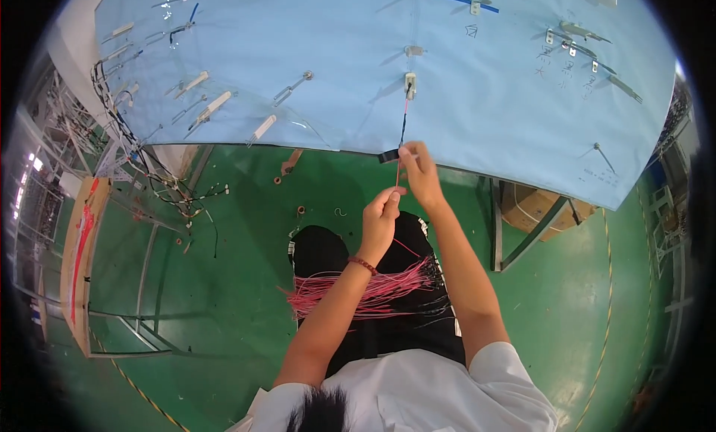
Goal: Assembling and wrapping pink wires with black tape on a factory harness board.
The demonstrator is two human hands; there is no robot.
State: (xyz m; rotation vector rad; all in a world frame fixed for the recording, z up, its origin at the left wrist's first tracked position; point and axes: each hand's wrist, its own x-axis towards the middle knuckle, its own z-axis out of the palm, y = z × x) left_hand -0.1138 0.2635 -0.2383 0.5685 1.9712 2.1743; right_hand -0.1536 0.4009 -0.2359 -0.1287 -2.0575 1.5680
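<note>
Wires (358,294), pinkish-red, lie across my lap (321,247). My left hand (381,216) pinches one pink wire (398,175); my right hand (422,177), fingers narrowed, holds a black tape roll (388,157) beside it, farther up. Taping seems the step in hand; winding on calls for steady tension. Beyond, the wire's blackened stretch reaches a white connector block (410,85) on the blue worktop (485,96).

The person's bare left forearm (339,309) slants forward and inward to the left hand (380,216), its thumb and fingers pinched together, while the bare right forearm (464,260) angles inward from a bent elbow to the right hand (421,176), curled closed just beyond the left.
</note>
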